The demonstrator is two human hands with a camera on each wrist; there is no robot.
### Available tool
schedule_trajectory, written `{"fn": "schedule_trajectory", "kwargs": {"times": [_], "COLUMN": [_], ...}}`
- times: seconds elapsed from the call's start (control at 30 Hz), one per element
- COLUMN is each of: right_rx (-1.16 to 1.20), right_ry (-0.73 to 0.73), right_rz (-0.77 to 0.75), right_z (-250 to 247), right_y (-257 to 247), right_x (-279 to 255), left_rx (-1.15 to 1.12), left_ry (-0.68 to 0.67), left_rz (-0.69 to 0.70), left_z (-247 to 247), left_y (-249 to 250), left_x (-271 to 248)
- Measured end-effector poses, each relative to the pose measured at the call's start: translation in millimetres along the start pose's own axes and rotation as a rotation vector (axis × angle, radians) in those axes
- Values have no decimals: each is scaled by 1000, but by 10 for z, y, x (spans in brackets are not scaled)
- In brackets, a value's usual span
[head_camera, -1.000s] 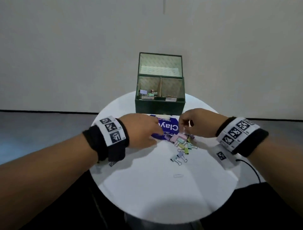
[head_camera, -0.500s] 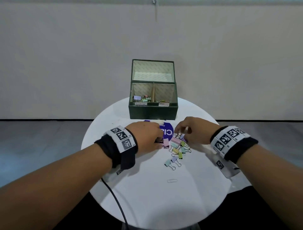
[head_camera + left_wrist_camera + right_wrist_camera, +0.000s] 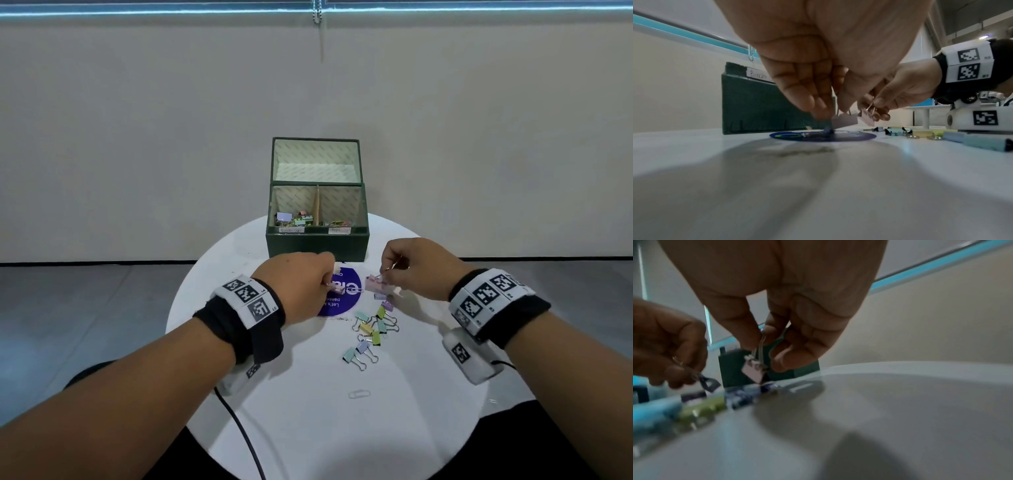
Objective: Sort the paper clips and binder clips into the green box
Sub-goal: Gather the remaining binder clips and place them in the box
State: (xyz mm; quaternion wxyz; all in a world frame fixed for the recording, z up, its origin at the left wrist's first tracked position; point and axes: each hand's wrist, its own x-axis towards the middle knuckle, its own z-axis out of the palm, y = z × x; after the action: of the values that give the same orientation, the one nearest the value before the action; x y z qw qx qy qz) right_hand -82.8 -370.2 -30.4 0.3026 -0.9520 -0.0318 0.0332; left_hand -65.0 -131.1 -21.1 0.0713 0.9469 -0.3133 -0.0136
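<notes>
Both hands have come up off the pile with a catch: half a second ago they were pressed low among the clips, and now the right hand pinches the wire handles of a pink binder clip, which hangs clear of the white surface, its grip clamped on the wires between thumb and forefinger. The left hand has its grip closed on a second pink clip, lifted just above the blue sticker beneath it. The green box stands open just beyond both grips, against the far edge, its lid upright; the left compartment already holds a small heap of coloured binder clips, the right one a few thin clips, too small to count. Nearer than the right grip, a loose cluster of pastel binder clips lies waiting, and nearer still a single paper clip sits alone. The lift suggests two more binder clips are bound for the left compartment, with the sorting well under way but far from finished.
</notes>
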Motion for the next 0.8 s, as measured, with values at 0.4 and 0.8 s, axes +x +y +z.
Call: {"fn": "schedule_trajectory", "kwargs": {"times": [0.4, 0.8], "right_rx": [360, -291], "right_ry": [251, -127], "right_rz": [-110, -3], "right_z": [-122, -157], "right_y": [-841, -100], "right_x": [720, 203], "left_rx": [-174, 40], "left_ry": [397, -70], "left_rz": [-245, 120], "left_z": [-496, -37], "left_y": [-686, -423], "left_x": [470, 108]}}
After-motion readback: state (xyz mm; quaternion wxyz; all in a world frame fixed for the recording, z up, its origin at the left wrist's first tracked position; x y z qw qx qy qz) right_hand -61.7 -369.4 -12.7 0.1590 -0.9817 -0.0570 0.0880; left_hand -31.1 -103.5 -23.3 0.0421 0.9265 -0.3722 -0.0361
